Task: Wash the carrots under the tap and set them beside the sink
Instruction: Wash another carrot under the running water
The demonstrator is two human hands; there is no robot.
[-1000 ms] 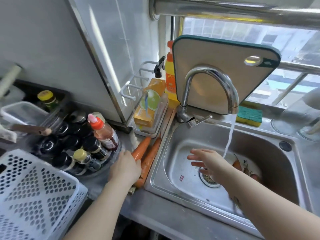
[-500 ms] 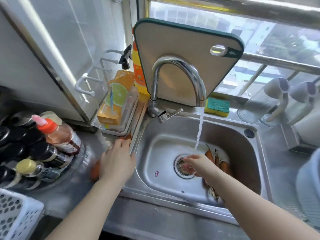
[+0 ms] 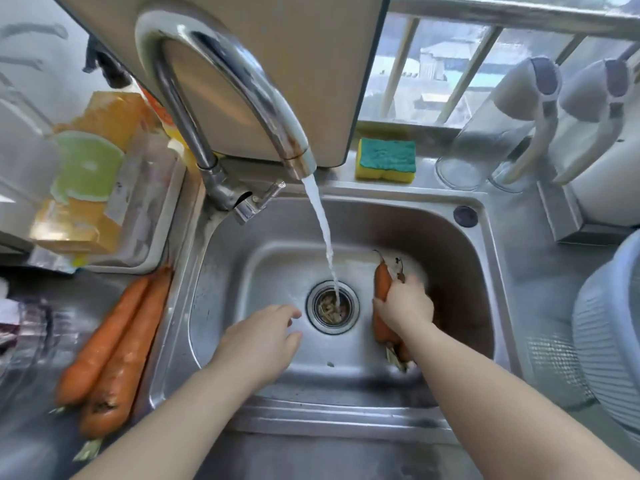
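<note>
Two carrots (image 3: 110,348) lie side by side on the counter left of the steel sink (image 3: 460,271). The tap (image 3: 235,81) runs, and its stream falls into the drain (image 3: 332,306). Right of the drain lie more carrots; my right hand (image 3: 405,306) grips one carrot (image 3: 382,282) there, its tip pointing away from me. My left hand (image 3: 263,341) hovers over the basin left of the drain, fingers relaxed, holding nothing. My right hand and forearm hide most of the other carrots in the sink.
A cutting board (image 3: 277,64) leans behind the tap. A yellow-green sponge (image 3: 386,161) sits on the back ledge. Detergent packs stand in a tray (image 3: 162,216) at back left. Two glass jugs (image 3: 491,133) and a pale basket (image 3: 609,334) occupy the right side.
My left hand has left the carrots on the counter and moved into the sink. My right hand has shifted right from the drain and taken hold of a carrot. The view has moved closer.
</note>
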